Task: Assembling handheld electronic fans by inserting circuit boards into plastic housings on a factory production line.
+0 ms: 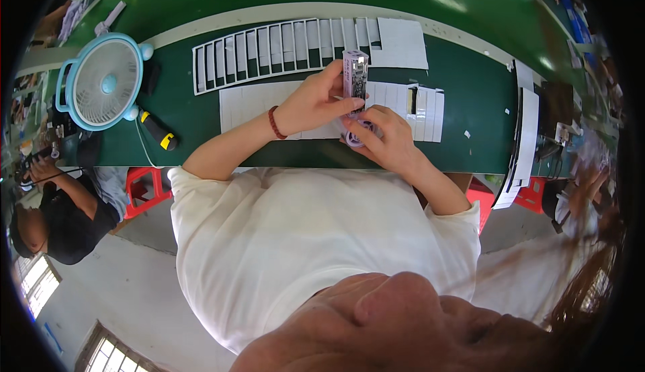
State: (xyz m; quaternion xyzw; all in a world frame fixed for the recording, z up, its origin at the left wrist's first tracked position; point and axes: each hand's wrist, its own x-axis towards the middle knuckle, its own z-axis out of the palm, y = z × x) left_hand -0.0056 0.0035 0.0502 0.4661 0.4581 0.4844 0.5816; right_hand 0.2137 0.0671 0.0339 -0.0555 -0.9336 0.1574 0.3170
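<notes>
Upright in my left hand point(314, 105) is a slim lavender device housing point(355, 80), gripped along its side with the thumb across its lower front. Its front shows a dark circuit board with small shiny parts. Just below, my right hand point(391, 138) has its fingers closed round a ring-shaped lavender part point(359, 132). I cannot tell whether ring and housing are joined. Under my hands lies a white sheet divided into strips point(262, 107). Beyond it is a white slotted tray point(255, 51) with long narrow compartments.
A light-blue fan point(107, 83) stands on the green table point(463, 117) at the left, beside a black-and-yellow screwdriver handle point(158, 130). White boards point(525, 130) are stacked at the right edge. A flat white card point(401, 43) lies at the back. Another person point(74, 211) sits at left.
</notes>
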